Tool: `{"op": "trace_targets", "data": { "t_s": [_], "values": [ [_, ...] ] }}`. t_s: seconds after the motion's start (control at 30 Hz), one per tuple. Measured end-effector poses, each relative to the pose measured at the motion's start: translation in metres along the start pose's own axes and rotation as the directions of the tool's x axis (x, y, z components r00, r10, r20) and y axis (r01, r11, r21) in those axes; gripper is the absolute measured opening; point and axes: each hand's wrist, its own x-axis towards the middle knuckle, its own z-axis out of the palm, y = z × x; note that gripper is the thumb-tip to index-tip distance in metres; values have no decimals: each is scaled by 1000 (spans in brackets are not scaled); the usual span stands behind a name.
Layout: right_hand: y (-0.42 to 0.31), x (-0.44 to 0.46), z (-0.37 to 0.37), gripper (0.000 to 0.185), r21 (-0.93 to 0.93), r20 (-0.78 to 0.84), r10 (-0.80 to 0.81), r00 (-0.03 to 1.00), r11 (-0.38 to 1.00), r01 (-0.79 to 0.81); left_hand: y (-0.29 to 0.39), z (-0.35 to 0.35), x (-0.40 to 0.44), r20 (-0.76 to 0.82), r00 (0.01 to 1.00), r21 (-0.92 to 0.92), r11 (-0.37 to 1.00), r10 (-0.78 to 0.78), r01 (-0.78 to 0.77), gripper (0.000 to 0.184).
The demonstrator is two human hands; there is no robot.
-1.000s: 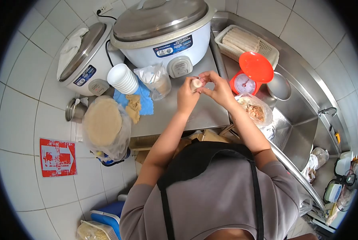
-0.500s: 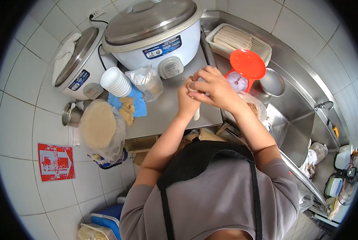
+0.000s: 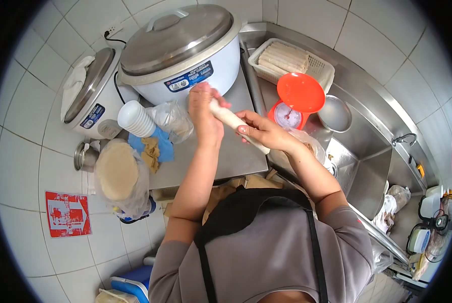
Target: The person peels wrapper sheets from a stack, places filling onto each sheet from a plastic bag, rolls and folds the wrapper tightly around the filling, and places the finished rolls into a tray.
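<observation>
A long white uncooked spring roll [image 3: 228, 117] slants through the air above the steel counter. My left hand [image 3: 204, 112] is closed at its upper end, with the fingertips somewhat blurred. Around the middle of the roll curls my right hand [image 3: 260, 130], thumb on top, and the lower end sticks out below that hand. Similar rolls [image 3: 284, 58] lie side by side in a white plastic basket [image 3: 323, 70]. On the left, a stack of round thin wrappers [image 3: 117, 169] rests in a clear plastic bag.
A large rice cooker [image 3: 180, 65] and a smaller one [image 3: 92, 96] stand behind. Stacked white cups [image 3: 136, 119], a clear bag [image 3: 171, 121], a blue cloth [image 3: 161, 146] and a brown cloth [image 3: 150, 154] are left. Rightward are a red scale [image 3: 289, 115], a metal bowl [image 3: 335, 114] and a sink [image 3: 367, 177].
My hands have moved apart, left hand to the left and right hand lower. The spring roll, mostly hidden before, now shows between them. The whole view has shifted slightly.
</observation>
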Motion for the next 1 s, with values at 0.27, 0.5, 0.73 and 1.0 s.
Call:
{"op": "trace_targets", "data": {
  "t_s": [0.27, 0.5, 0.73, 1.0],
  "values": [
    [-28, 24, -61, 38, -280, 99, 14, 995, 960, 14, -9, 7, 28, -5, 988, 142, 978, 157, -155, 50],
    [-6, 95, -223, 44, -766, -291, -106, 951, 621, -165, 31, -71, -2, 35, 989, 408, 902, 142, -143, 43],
    [78, 164, -302, 52, -821, -495, 92, 864, 275, -500, 68, -160, -69, -311, 931, 483, 876, 194, -21, 32],
    [115, 191, -305, 49, -897, -398, 311, 863, 66, -437, 101, -216, -145, -497, 828, 650, 744, 259, 157, 24]
  ]
}}
